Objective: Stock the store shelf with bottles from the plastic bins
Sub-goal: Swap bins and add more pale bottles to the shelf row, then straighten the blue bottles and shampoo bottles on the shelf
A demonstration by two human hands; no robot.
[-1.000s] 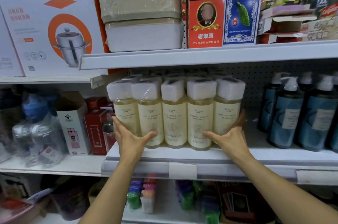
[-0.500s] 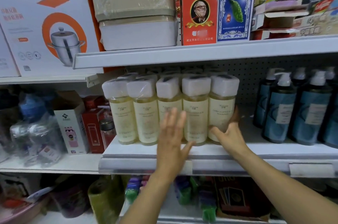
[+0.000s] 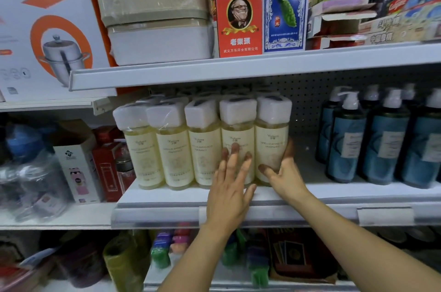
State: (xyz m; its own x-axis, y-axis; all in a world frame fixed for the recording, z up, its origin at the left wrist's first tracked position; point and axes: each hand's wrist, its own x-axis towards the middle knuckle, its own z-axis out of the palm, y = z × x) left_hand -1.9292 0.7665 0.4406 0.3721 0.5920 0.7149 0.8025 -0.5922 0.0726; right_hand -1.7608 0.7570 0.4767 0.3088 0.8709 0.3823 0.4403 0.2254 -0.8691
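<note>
Front row: five pale yellow bottles (image 3: 176,155) stand upright near the front edge of the middle shelf (image 3: 167,196), white caps under clear wrap, with more rows behind. My left hand (image 3: 229,194) has its fingers straight and spread, flat against the fourth bottle (image 3: 237,134) from the left. My right hand (image 3: 285,174) grips the rightmost bottle (image 3: 272,139) low down, thumb across the front, fingers round the far side. The blue pump bottles (image 3: 386,139) stand apart to the right on the same shelf.
</note>
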